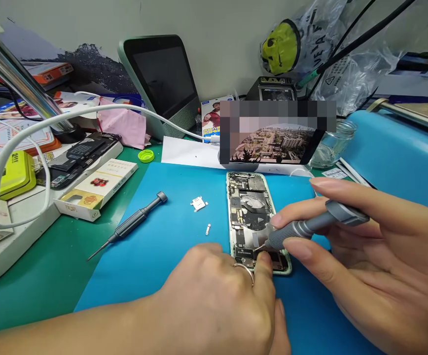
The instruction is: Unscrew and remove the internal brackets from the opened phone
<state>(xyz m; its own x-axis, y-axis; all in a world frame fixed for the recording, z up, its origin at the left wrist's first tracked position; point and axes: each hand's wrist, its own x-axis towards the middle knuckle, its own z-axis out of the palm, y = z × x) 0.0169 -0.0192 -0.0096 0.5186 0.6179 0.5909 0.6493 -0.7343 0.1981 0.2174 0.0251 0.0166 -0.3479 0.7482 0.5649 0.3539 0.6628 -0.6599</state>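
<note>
An opened green-framed phone (251,207) lies face down on a blue mat (169,246), its circuit boards exposed. My right hand (369,261) is closed around a grey precision screwdriver (310,226), whose tip meets the lower part of the phone's inside. My left hand (217,301), with a ring on one finger, rests on the mat at the phone's near end. Its fingers curl against the bottom edge and hide that corner.
A second grey screwdriver (132,224) lies on the mat to the left, with a small metal bracket (198,203) and a tiny part (207,229) nearby. Behind stand a propped phone playing video (273,143), a smart display (162,79), a glass jar (333,143), a white cable (88,111) and a cigarette box (95,190).
</note>
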